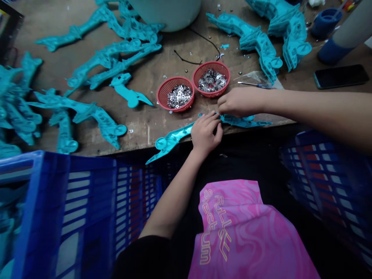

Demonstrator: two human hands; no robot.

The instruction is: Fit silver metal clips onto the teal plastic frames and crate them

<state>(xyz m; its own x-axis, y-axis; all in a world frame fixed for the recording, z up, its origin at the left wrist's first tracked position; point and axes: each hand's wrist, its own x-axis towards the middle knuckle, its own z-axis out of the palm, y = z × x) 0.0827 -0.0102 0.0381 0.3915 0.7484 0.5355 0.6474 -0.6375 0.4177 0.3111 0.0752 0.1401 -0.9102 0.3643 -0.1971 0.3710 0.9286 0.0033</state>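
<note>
My left hand point(205, 133) grips a long teal moulded plastic part point(174, 138) at the wooden table's front edge point(139, 149), its round end hanging past the edge. My right hand point(241, 101) sits just above that part's far end, with curled fingers beside a red plastic basket point(210, 63). Whatever the fingertips may hold is hidden. The basket holds small silvery metal pieces point(212, 80), and a second red basket point(171, 79) next to it holds similar pieces point(179, 96). Several other teal parts point(99, 118) lie across the table.
Blue plastic crates point(72, 205) stand on both sides below the table edge, the left one holding teal parts. A small screwdriver point(255, 85), black phone point(341, 76), white bucket point(165, 13) and blue cup point(325, 22) are on the table. Pink cloth point(241, 232) covers my lap.
</note>
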